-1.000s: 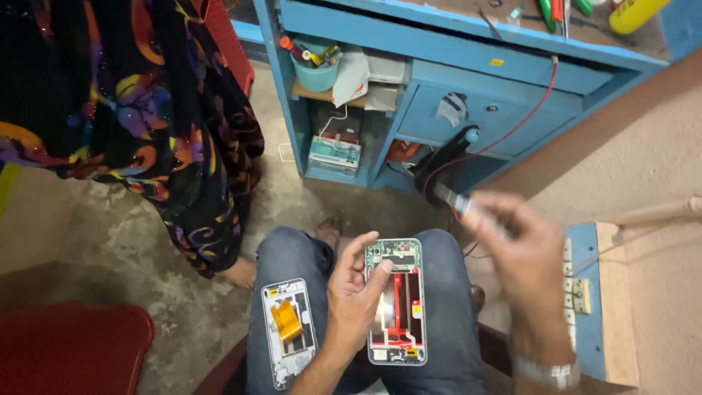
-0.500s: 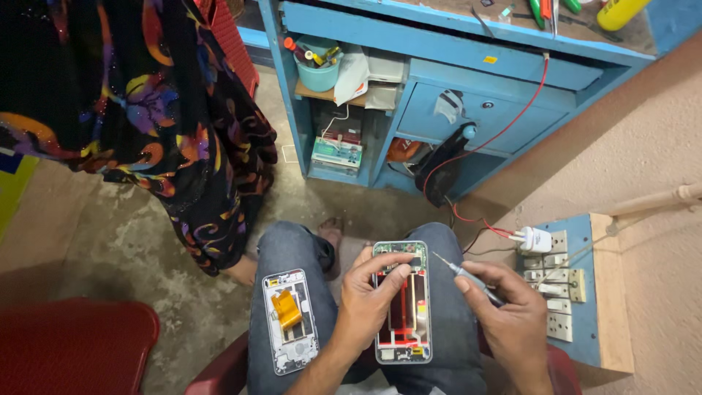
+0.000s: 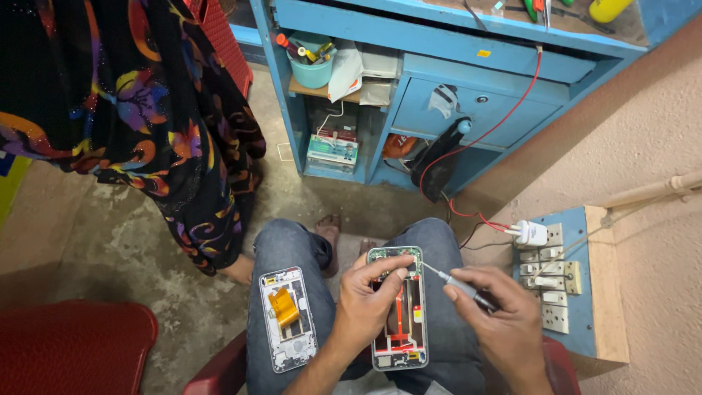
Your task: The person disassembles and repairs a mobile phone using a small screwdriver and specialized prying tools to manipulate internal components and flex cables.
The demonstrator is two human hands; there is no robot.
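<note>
Screwdriver (image 3: 457, 282) tip now nearer—slim metal—opened phone (image 3: 398, 307).

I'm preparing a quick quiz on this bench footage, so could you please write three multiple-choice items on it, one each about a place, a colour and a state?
1. Where does the spare panel lie?
A. on the left thigh
B. on the floor
C. on the shelf

2. What colour is the cabinet?
A. green
B. blue
C. white

3. What is the state of the phone?
A. closed up
B. boxed
C. opened, with its insides showing

Answers:
1. A, it rests on the jeans of the left leg.
2. B, its frame and drawer are blue.
3. C, the left hand steadies it with its inner parts bared, while the right hand holds a screwdriver to its top edge.
</note>
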